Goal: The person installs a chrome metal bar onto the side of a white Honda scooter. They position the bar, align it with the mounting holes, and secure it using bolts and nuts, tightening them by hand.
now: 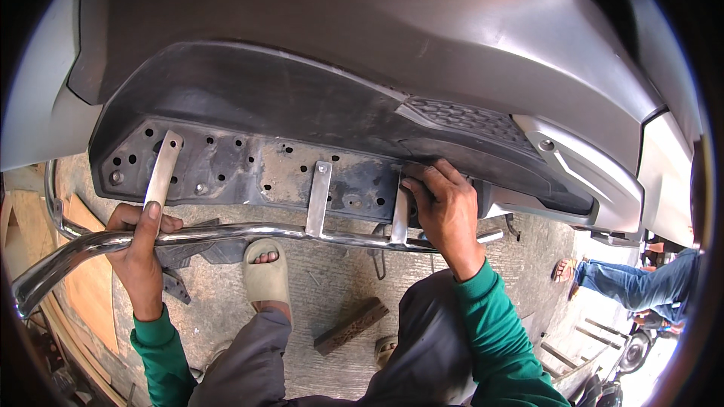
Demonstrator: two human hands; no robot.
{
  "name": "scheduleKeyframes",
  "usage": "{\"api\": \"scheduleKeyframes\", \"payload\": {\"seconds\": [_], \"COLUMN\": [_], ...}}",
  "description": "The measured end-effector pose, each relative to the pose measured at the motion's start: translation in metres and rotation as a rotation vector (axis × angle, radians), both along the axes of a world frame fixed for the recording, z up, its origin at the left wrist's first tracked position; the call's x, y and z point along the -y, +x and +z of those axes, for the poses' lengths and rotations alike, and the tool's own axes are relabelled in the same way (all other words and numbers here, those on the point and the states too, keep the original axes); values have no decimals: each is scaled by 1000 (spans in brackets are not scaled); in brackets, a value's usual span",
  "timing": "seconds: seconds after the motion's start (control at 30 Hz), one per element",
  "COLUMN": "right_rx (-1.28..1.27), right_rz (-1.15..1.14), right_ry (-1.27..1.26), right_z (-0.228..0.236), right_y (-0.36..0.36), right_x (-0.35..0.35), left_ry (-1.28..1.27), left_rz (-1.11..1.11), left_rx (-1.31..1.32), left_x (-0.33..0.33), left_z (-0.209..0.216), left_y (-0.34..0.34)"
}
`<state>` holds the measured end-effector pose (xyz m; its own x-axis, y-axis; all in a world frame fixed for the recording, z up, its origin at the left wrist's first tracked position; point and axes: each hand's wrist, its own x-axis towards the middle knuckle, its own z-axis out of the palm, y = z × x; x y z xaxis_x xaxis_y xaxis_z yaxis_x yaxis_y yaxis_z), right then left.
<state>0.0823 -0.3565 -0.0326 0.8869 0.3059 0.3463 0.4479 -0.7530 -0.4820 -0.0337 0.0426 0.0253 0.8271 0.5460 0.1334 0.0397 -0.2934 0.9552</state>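
A shiny chrome tube bar [234,232] runs sideways below a vehicle's bumper, with three flat metal brackets rising from it. My left hand [139,249] is closed around the bar at the left bracket [161,169], thumb lying on the bracket. The middle bracket [319,200] stands against the perforated dirty metal plate [283,181], with a bolt head at its top. At the right bracket [400,220], my right hand [446,207] has its thumb and fingertips pinched together at the upper end. Whatever lies between those fingertips is hidden.
The silver-grey bumper [339,15] with black lower trim [256,83] fills the far side. A brown block [351,325] lies on the concrete floor between my feet. Wooden boards [87,286] lie at left. A person's jeans-clad legs [637,283] show at right, near metal parts.
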Motion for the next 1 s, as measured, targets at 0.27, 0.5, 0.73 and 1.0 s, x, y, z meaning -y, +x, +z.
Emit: {"api": "scheduleKeyframes", "payload": {"seconds": [0.27, 0.5, 0.73, 1.0], "right_rx": [48, 41, 17, -9], "right_rz": [-5, -33, 6, -44], "right_ry": [-19, -33, 19, 16], "right_z": [-4, -5, 3, 0], "right_y": [3, 1, 0, 2], "right_x": [-4, -5, -8, -7], "left_ry": [-52, -25, -6, -79], "left_rz": [-3, 16, 20, 73], "left_rx": [3, -12, -18, -14], "left_x": [-3, 2, 4, 7], "left_z": [-1, 1, 3, -1], "left_y": [-1, 0, 1, 4]}}
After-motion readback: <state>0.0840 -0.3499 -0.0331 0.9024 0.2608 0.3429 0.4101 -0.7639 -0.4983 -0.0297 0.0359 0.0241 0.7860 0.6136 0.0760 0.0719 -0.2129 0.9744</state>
